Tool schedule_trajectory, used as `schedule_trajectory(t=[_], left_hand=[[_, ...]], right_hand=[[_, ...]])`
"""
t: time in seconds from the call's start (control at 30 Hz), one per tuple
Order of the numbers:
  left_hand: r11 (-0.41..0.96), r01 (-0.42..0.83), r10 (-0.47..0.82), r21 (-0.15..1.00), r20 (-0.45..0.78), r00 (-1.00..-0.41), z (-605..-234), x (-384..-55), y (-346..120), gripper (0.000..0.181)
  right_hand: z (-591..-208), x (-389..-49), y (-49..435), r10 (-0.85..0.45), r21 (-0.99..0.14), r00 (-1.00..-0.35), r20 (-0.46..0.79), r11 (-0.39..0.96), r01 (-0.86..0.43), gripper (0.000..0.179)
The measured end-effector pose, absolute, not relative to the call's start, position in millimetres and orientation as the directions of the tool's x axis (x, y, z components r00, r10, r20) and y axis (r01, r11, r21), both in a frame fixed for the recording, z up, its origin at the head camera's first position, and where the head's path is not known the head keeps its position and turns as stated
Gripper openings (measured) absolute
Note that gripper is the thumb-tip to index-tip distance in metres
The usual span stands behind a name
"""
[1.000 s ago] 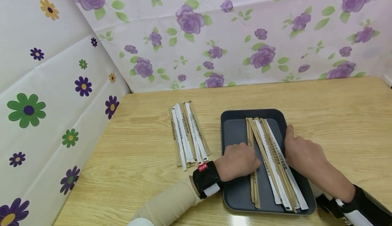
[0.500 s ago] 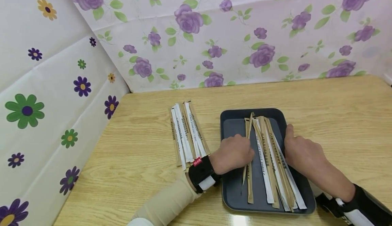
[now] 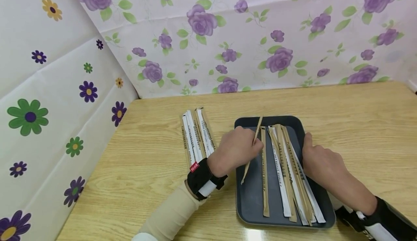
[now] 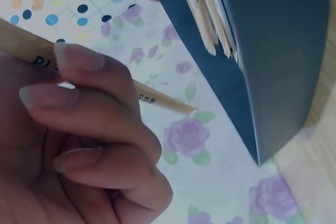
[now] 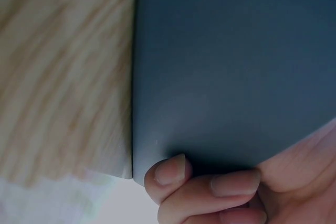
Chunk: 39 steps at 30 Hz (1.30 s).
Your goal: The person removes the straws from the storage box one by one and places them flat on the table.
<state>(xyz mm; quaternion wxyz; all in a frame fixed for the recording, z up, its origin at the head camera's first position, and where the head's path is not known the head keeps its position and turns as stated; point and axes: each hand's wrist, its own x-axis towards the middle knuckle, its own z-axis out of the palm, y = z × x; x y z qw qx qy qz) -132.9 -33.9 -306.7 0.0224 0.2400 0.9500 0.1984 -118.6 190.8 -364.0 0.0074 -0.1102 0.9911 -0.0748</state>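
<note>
Overhanging table packets (image 3: 194, 136), seemingly: left hand (image 3: 234, 149)

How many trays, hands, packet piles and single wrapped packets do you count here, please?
Tray: 1
Hands: 2 (left hand, right hand)
Packet piles: 2 (outside pile, inside pile; overlapping, so not counted singly)
Single packets: 2 (held packet, lone packet in the tray)
Total: 7

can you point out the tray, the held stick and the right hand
Tray (image 3: 250, 203): head view, bare floor toward its lower left corner.
Held stick (image 3: 258, 129): head view, its upper part.
Right hand (image 3: 321, 163): head view, back of the hand.
</note>
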Motion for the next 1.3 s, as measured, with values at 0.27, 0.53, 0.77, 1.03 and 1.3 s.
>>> schedule_trajectory(t=[0.27, 0.53, 0.77, 1.03, 1.3], left_hand=[[0.846, 0.344, 0.316, 0.408, 0.137, -0.939, -299.1, -145.5, -62.9, 0.047], [0.866, 0.252, 0.197, 0.433, 0.168, -0.966, -287.6, -156.0, -95.7, 0.048], [0.901, 0.154, 0.101, 0.405, 0.148, -0.984, -286.6, -166.9, -113.4, 0.044], [0.949, 0.015, -0.008, 0.315, 0.073, -0.997, -293.5, -177.0, -123.2, 0.040], [0.973, -0.010, -0.022, 0.231, 0.051, -0.998, -304.6, -180.7, -125.8, 0.045]], right_hand=[[-364.6, -118.6, 188.9, -0.231, -0.144, -0.973, 0.024, 0.962, -0.232, 0.073], [-365.3, -118.4, 189.5, -0.229, -0.141, -0.973, 0.022, 0.963, -0.230, 0.070], [-364.9, -117.4, 190.3, -0.226, -0.148, -0.974, 0.011, 0.963, -0.225, 0.069], [-363.9, -117.9, 189.8, -0.221, -0.152, -0.975, 0.007, 0.964, -0.220, 0.070], [-365.3, -117.1, 189.7, -0.219, -0.149, -0.976, 0.006, 0.965, -0.218, 0.070]])
